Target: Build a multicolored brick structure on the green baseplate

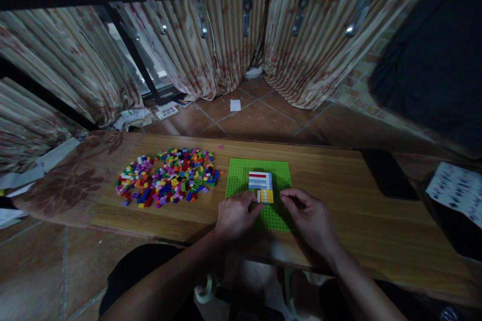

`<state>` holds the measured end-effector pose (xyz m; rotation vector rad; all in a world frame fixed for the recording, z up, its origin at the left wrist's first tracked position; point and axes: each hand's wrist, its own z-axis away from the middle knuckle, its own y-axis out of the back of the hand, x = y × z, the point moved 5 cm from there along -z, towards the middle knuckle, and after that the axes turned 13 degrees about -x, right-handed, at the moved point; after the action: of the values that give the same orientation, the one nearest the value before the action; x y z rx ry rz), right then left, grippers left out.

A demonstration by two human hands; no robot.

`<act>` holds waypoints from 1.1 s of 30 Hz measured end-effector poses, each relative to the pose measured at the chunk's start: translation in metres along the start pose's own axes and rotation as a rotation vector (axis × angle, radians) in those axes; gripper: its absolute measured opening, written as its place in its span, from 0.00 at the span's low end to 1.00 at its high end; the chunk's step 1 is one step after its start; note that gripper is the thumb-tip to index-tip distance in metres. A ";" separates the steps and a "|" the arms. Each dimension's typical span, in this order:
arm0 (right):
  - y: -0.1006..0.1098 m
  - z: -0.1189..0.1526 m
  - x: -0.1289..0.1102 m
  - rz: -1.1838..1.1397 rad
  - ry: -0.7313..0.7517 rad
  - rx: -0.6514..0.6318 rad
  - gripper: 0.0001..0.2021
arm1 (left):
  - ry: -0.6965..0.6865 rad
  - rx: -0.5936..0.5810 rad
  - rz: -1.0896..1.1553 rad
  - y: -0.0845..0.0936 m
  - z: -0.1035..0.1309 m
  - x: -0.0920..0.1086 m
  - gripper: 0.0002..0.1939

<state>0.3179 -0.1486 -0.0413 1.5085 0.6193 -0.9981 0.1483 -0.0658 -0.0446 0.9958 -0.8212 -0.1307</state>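
Observation:
A bright green studded baseplate (237,170) lies on the wooden table. On it stands a low, roughly square build of toy bricks (260,180), with red, white, light blue and yellow rows. My left hand (235,214) is closed at the build's near left corner, thumb and fingertips against it and covering that corner. Just right of the build, over the baseplate's right edge, my right hand (311,215) has thumb and forefinger pinched together. Whatever sits in that pinch, if anything, is too small to make out.
Left of the baseplate spreads a large pile of loose coloured bricks (169,178). A stray pink brick (220,147) lies near the table's far edge. A flat black object (389,174) lies at the right, beside a sheet printed with playing cards (457,190). Striped curtains (301,50) hang beyond the table.

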 end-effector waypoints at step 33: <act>-0.010 -0.003 -0.006 0.123 0.090 -0.002 0.12 | -0.233 0.132 -0.254 -0.002 0.003 0.003 0.15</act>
<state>0.3073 -0.1428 -0.0411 1.5768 0.5833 -0.8390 0.1489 -0.0700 -0.0440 1.2235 -0.9206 -0.4210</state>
